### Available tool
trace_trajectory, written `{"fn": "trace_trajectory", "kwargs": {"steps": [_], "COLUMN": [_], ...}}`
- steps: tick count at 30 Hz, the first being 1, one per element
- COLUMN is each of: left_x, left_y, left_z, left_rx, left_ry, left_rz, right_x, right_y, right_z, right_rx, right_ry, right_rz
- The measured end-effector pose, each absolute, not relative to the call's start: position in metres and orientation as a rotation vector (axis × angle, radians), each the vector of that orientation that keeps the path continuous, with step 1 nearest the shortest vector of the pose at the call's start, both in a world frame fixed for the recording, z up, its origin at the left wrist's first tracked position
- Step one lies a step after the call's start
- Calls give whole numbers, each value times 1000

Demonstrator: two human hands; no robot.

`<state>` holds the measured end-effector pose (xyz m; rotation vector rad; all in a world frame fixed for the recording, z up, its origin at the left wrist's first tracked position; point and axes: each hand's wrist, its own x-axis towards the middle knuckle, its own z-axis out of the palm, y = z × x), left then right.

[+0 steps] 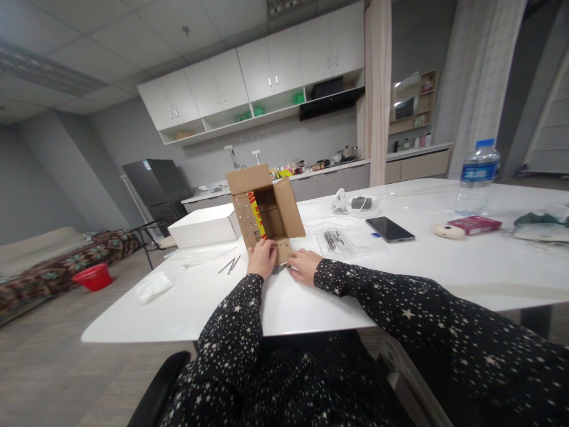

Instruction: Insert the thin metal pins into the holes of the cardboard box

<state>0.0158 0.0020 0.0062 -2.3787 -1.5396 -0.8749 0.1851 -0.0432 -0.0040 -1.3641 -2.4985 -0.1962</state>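
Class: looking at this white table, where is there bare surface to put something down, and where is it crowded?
Free: the near table edge right of the right hand, and between tissue and left hand. Crowded: around the cardboard box, phone and bottle.

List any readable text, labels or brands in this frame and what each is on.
None can be read.
Brown cardboard box: red letters on a yellow strip inside, too blurred.
Clear plastic water bottle: blue label, print too small.
Flat red packet: print too small.
Left hand rests on the box front; right hand lies on the white table over small metal pieces.
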Motion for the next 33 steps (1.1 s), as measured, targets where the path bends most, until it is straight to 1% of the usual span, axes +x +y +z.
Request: {"fn": "trace_trajectory", "kwargs": {"steps": [15,33], "left_x": [21,26], "left_y": [6,6], "left_z": [5,7], "left_rx": [-2271,-2249], "left_ry": [-1462,-1479], "left_rz": [-768,-653], "right_x": [185,184], "right_y": [-43,-43], "right_z": [-5,-3], "right_rx": [-1365,-1407], "right_ry": [-2493,-2509], "right_rz": [-198,-194]}}
